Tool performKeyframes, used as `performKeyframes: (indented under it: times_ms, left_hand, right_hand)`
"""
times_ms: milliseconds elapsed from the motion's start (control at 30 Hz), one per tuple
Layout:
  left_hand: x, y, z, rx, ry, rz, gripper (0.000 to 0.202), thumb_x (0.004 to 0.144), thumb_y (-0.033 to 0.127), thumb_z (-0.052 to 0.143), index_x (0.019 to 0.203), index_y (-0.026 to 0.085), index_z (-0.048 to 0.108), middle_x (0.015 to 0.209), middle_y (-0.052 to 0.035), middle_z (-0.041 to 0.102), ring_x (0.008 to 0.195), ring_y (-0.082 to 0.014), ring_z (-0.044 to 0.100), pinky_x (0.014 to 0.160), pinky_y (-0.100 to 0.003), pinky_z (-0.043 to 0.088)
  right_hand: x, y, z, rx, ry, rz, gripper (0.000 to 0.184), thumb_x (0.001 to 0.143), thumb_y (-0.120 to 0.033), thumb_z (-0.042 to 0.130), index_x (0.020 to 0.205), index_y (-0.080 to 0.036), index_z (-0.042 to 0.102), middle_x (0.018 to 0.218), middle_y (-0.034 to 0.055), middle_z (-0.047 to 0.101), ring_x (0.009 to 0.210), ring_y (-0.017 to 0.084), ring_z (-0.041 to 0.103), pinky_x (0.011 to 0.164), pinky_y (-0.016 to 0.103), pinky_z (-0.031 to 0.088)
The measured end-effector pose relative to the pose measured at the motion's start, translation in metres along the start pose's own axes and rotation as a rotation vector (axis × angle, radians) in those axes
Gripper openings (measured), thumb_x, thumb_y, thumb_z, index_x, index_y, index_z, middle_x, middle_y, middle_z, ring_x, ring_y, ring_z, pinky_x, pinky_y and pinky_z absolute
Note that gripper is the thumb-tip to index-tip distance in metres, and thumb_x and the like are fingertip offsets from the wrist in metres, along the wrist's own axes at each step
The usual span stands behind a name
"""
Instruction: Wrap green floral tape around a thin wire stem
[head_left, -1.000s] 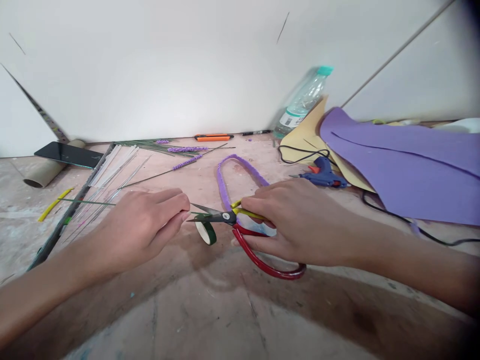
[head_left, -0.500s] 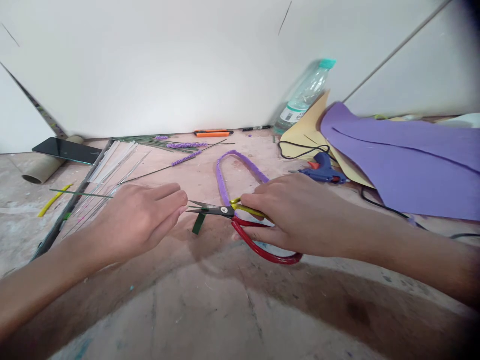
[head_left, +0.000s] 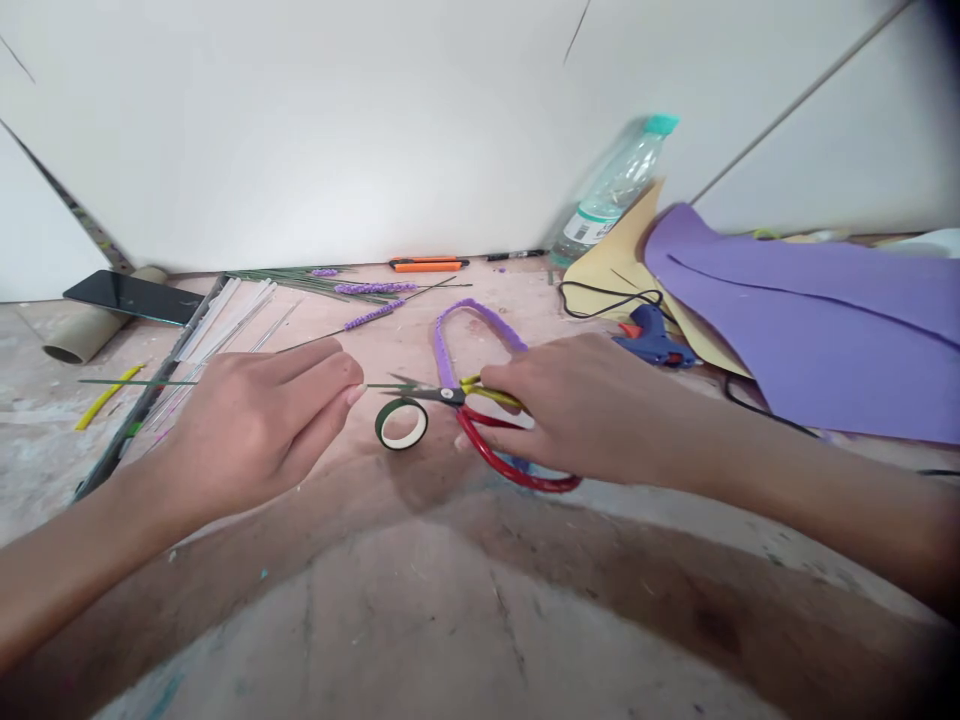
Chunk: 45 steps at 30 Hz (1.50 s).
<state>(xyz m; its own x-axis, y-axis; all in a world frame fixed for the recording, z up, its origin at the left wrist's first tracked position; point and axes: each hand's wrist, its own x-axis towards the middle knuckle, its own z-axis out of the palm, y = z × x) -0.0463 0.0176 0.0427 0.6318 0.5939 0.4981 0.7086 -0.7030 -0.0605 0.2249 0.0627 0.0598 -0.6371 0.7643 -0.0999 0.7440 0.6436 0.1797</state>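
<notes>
A thin green floral stem wire (head_left: pixel 135 382) runs through the pinched fingers of my left hand (head_left: pixel 274 420), its right end reaching toward the scissors. My right hand (head_left: pixel 585 405) grips scissors (head_left: pixel 480 455) with one red and one yellow handle. Their blades are apart, around or beside the stem wire's tip; whether they touch it I cannot tell. Just below the blades is a roll of dark green tape (head_left: pixel 405 441) with a white inside. A curved purple fringed strip (head_left: pixel 442 345) rests behind the scissors, partly covered by my right hand.
Several purple-tipped stems (head_left: pixel 375 315) and an orange cutter (head_left: pixel 427 265) lie at the back. Clear sticks (head_left: pixel 225 320), a phone (head_left: pixel 135 297) on a cardboard tube (head_left: pixel 82 340) are left. A bottle (head_left: pixel 615 190), blue glue gun (head_left: pixel 656 340) and purple sheet (head_left: pixel 810 330) stand or lie right.
The scissors and my right hand have moved slightly up and left. The tape roll, seen edge-on before, now shows its round face. My left hand has shifted a little left with the stem wire.
</notes>
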Motion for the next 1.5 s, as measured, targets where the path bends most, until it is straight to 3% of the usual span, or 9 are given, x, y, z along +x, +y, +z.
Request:
performKeyframes:
  times_ms: [233, 367, 467, 567, 700, 867, 1033, 1167, 1500]
  left_hand:
    - [0.001, 0.009, 0.016, -0.034, 0.035, 0.005, 0.016, 0.099, 0.012, 0.048, 0.088, 0.015, 0.06, 0.071, -0.0001, 0.059, 0.057, -0.0134, 0.048, 0.055, -0.028, 0.033]
    - [-0.001, 0.012, 0.022, -0.12, -0.015, -0.067, 0.015, 0.098, 0.011, 0.048, 0.089, 0.015, 0.06, 0.073, 0.0011, 0.062, 0.059, -0.0126, 0.052, 0.057, -0.027, 0.034]
    - [-0.001, 0.015, 0.02, -0.287, -0.056, -0.175, 0.016, 0.099, 0.011, 0.049, 0.089, 0.017, 0.06, 0.067, 0.0052, 0.055, 0.056, -0.0101, 0.047, 0.056, -0.025, 0.032]
    - [0.0, 0.018, 0.015, -0.466, -0.113, -0.265, 0.021, 0.101, 0.015, 0.047, 0.082, 0.018, 0.057, 0.064, 0.0066, 0.05, 0.056, -0.0089, 0.044, 0.055, -0.023, 0.032]
    - [0.004, 0.021, 0.009, -0.646, -0.222, -0.382, 0.026, 0.103, 0.025, 0.047, 0.079, 0.019, 0.057, 0.066, 0.006, 0.052, 0.058, -0.0097, 0.046, 0.054, -0.023, 0.034]
    - [0.007, 0.021, 0.008, -0.749, -0.278, -0.457, 0.032, 0.102, 0.032, 0.048, 0.074, 0.02, 0.057, 0.064, 0.0055, 0.051, 0.058, -0.0107, 0.048, 0.052, -0.023, 0.036]
    - [0.009, 0.023, 0.01, -0.737, -0.292, -0.47, 0.031, 0.101, 0.032, 0.048, 0.076, 0.02, 0.06, 0.066, 0.0041, 0.055, 0.058, -0.0116, 0.05, 0.053, -0.023, 0.037]
    - [0.007, 0.026, 0.013, -0.767, -0.279, -0.466, 0.03, 0.1, 0.027, 0.047, 0.074, 0.02, 0.059, 0.064, 0.0039, 0.053, 0.057, -0.0116, 0.049, 0.051, -0.022, 0.037]
    - [0.002, 0.035, 0.023, -0.849, -0.378, -0.501, 0.028, 0.099, 0.027, 0.046, 0.075, 0.02, 0.059, 0.064, 0.0039, 0.052, 0.058, -0.0116, 0.048, 0.049, -0.021, 0.036]
  right_hand:
    - [0.074, 0.02, 0.004, 0.154, 0.204, 0.146, 0.039, 0.093, -0.05, 0.054, 0.079, -0.015, 0.064, 0.078, 0.011, 0.069, 0.069, 0.022, 0.059, 0.059, 0.03, 0.027]
    - [0.098, 0.016, 0.003, 0.217, 0.359, 0.137, 0.033, 0.094, -0.042, 0.055, 0.105, -0.014, 0.065, 0.104, 0.013, 0.072, 0.087, 0.025, 0.062, 0.066, 0.031, 0.033]
    - [0.088, 0.01, 0.004, 0.318, 0.427, 0.078, 0.018, 0.093, -0.031, 0.056, 0.084, -0.017, 0.064, 0.088, 0.0046, 0.07, 0.078, 0.018, 0.059, 0.067, 0.03, 0.033]
    - [0.062, 0.005, 0.011, 0.509, 0.483, -0.02, 0.04, 0.093, -0.027, 0.056, 0.058, -0.019, 0.04, 0.058, -0.0023, 0.046, 0.058, 0.012, 0.043, 0.061, 0.029, 0.028]
    - [0.025, -0.002, 0.023, 0.643, 0.526, -0.211, 0.047, 0.101, -0.025, 0.046, 0.061, -0.021, 0.023, 0.055, -0.0059, 0.021, 0.05, 0.01, 0.025, 0.056, 0.03, 0.022]
    - [0.0, -0.01, 0.043, 0.5, 0.612, -0.416, 0.028, 0.101, -0.017, 0.047, 0.073, -0.02, 0.046, 0.067, -0.0028, 0.044, 0.057, 0.011, 0.039, 0.054, 0.028, 0.027]
    - [-0.002, -0.014, 0.053, 0.604, 0.675, -0.43, 0.004, 0.094, -0.014, 0.055, 0.093, -0.017, 0.057, 0.102, 0.0092, 0.065, 0.085, 0.016, 0.062, 0.069, 0.028, 0.048]
    - [-0.001, -0.016, 0.05, 0.59, 0.748, -0.477, 0.022, 0.092, -0.016, 0.063, 0.112, -0.018, 0.056, 0.097, 0.0081, 0.07, 0.098, 0.022, 0.064, 0.095, 0.041, 0.051]
    - [-0.01, -0.019, 0.052, 0.443, 0.674, -0.484, 0.007, 0.101, -0.02, 0.055, 0.1, -0.018, 0.062, 0.09, 0.0026, 0.07, 0.076, 0.012, 0.063, 0.062, 0.026, 0.045]
